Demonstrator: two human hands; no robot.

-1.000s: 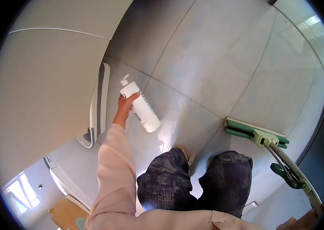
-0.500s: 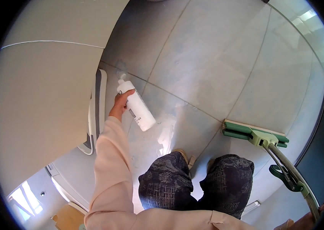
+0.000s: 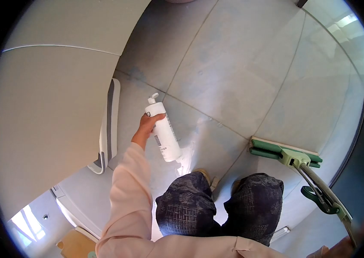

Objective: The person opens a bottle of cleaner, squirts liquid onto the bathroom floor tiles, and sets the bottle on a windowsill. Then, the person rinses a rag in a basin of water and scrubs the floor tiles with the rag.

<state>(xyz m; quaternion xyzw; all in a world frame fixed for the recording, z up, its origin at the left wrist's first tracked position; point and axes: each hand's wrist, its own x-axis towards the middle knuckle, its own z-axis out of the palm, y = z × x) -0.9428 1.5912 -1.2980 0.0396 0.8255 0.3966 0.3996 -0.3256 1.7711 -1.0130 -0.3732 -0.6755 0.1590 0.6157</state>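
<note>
My left hand is wrapped round a white bottle near its top. The bottle's flip cap stands open and points up and away, and the bottle is tilted above the tiled floor. At the lower right edge, my right hand is dim and partly cut off, closed on the handle of a green mop. The mop's head, with its green rollers and pale sponge strip, is at the right of my legs. A shiny wet-looking patch shows on the floor beside the bottle's base.
A large beige panel fills the left, with a grey and white frame at its edge. Glass stands at the upper right and a dark cabinet at the right. An orange-yellow object lies at the lower left.
My left hand has moved the bottle left and away, then back to the right and nearer to me. The mop has barely moved, and my right hand stays at its handle.
</note>
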